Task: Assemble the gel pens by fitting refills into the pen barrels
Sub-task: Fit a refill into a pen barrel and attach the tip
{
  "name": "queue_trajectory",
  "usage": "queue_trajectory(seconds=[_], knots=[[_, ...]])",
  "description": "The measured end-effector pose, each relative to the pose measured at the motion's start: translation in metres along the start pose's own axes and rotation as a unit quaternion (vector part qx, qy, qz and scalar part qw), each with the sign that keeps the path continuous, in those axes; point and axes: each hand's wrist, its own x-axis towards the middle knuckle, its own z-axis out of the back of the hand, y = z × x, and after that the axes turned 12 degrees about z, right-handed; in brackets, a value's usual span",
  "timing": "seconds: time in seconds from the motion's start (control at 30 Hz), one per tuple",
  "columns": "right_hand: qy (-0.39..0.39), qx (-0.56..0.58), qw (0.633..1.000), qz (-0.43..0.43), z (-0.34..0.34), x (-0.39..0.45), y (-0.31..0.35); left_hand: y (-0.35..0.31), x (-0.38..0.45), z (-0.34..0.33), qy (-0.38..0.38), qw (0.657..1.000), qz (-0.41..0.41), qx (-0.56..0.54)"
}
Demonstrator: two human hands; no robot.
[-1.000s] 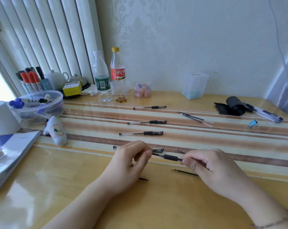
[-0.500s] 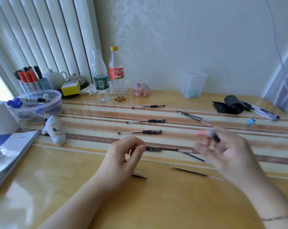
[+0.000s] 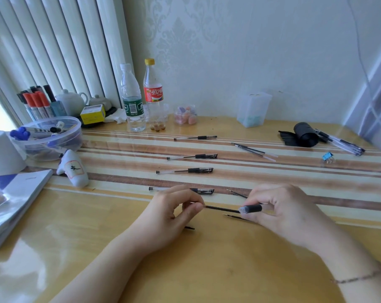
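My left hand (image 3: 172, 213) pinches the left end of a thin black refill (image 3: 221, 209) just above the table. My right hand (image 3: 290, 212) grips a short black grip section with a clear tip (image 3: 251, 208). The refill's right end meets that clear tip. Behind my left hand lies a clear pen barrel with a black cap (image 3: 203, 190), partly hidden by my fingers. Two loose refills (image 3: 236, 218) lie by my right hand and run under it. A small black part (image 3: 190, 227) lies under my left hand.
Three gel pens (image 3: 185, 171) lie in a row on the striped mat beyond my hands. More refills (image 3: 254, 150), a black roll (image 3: 305, 137), a pen bundle (image 3: 340, 144) and a blue clip (image 3: 327, 157) sit right. Bottles (image 3: 131, 101), a marker bowl (image 3: 47, 136) and a book (image 3: 12, 202) stand left.
My right hand, raised to the right with the black grip section half a second ago, has come back down to the left. The grip section now meets the refill in my left hand.
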Motion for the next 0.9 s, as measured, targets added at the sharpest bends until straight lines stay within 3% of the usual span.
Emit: queue_trajectory(seconds=[0.17, 0.27, 0.5, 0.57, 0.7, 0.9], knots=[[0.125, -0.011, 0.989, -0.084, 0.017, -0.009, -0.011, 0.015, -0.003, 0.016, 0.019, 0.997, 0.072, -0.006], [0.179, -0.052, 0.979, -0.088, 0.01, -0.009, -0.009, 0.015, -0.004, 0.015, 0.038, 0.995, 0.094, 0.005], [0.159, -0.013, 0.98, -0.122, 0.014, -0.008, -0.007, 0.009, -0.007, 0.015, 0.057, 0.994, 0.086, -0.028], [0.12, -0.018, 0.985, -0.121, 0.013, -0.007, -0.009, 0.005, -0.01, 0.013, 0.057, 0.998, 0.033, 0.007], [0.116, -0.068, 0.984, -0.121, 0.003, -0.006, -0.008, -0.006, -0.016, 0.0, 0.101, 0.985, -0.093, 0.101], [0.108, -0.066, 0.983, -0.132, 0.0, -0.005, -0.009, -0.004, -0.017, 0.0, 0.17, 0.975, -0.102, 0.104]])
